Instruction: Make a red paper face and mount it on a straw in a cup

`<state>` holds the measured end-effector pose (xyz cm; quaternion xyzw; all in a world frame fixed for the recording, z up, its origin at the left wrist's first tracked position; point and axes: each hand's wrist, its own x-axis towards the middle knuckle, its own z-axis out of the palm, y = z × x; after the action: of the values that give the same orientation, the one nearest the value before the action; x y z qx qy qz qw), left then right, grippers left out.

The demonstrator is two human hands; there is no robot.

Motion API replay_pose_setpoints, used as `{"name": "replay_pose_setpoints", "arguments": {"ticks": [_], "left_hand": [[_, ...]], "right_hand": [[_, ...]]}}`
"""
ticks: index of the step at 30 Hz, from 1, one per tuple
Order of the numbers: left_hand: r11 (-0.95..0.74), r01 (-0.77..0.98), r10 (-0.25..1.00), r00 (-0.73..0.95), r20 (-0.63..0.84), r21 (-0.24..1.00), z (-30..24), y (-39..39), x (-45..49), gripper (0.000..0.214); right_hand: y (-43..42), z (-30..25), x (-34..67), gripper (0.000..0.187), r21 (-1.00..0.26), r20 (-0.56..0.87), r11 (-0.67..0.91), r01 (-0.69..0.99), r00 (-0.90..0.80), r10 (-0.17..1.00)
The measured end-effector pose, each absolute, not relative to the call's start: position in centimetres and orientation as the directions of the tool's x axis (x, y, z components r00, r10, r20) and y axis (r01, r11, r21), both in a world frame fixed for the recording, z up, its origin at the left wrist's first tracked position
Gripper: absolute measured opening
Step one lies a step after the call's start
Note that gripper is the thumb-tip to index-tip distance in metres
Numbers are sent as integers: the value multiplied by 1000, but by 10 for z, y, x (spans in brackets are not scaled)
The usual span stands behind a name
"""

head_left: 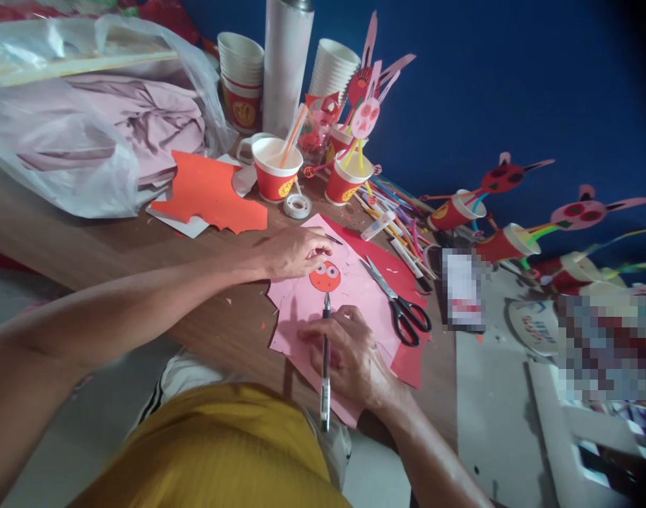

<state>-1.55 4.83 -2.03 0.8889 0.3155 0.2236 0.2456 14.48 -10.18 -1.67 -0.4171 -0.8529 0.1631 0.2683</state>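
Observation:
My right hand [354,353] is closed around a pen [325,374] with a clear barrel and dark ends. The pen's tip points up at the lower edge of a small red paper face [325,279], which has two round eyes and small dots below them. The face lies on pink paper [301,321]. My left hand [296,252] rests on the pink paper at the face's upper left, fingers loosely bent and apart, with no held thing visible. A thin dark object [334,240] lies by its fingertips.
Black-handled scissors [402,307] lie right of the face, partly on red paper [407,363]. Behind are orange paper [211,194], a tape roll [297,205], a red cup [274,169], a rabbit-faced cup figure [349,176] and a thermos [286,70]. A plastic bag [105,127] stands left, a phone [463,289] right.

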Motion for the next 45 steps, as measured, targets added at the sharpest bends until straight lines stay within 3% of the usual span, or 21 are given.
{"name": "replay_pose_setpoints", "arguments": {"ticks": [11, 18, 22, 25, 32, 37, 45], "left_hand": [[-651, 458, 688, 693, 216, 604, -16, 46, -14, 22], [-646, 466, 692, 692, 206, 604, -19, 47, -13, 22], [-637, 467, 687, 705, 176, 614, -19, 48, -14, 22], [-637, 456, 674, 720, 163, 621, -18, 48, -15, 23], [-622, 498, 705, 692, 155, 604, -19, 47, -14, 22], [-648, 492, 689, 705, 170, 581, -20, 47, -13, 21], [-661, 494, 682, 709, 178, 564, -22, 48, -14, 21]], "right_hand": [[-103, -20, 145, 25, -377, 354, 635, 675, -528, 772], [-109, -13, 139, 19, -511, 309, 639, 575, -571, 761], [-110, -7, 136, 8, -573, 319, 559, 599, -465, 826], [-111, -5, 136, 12, -595, 311, 496, 633, -388, 868], [-123, -13, 130, 20, -419, 383, 569, 708, -430, 817], [-134, -24, 128, 29, -361, 367, 585, 726, -467, 805], [-136, -31, 121, 25, -256, 392, 574, 778, -459, 797]]}}
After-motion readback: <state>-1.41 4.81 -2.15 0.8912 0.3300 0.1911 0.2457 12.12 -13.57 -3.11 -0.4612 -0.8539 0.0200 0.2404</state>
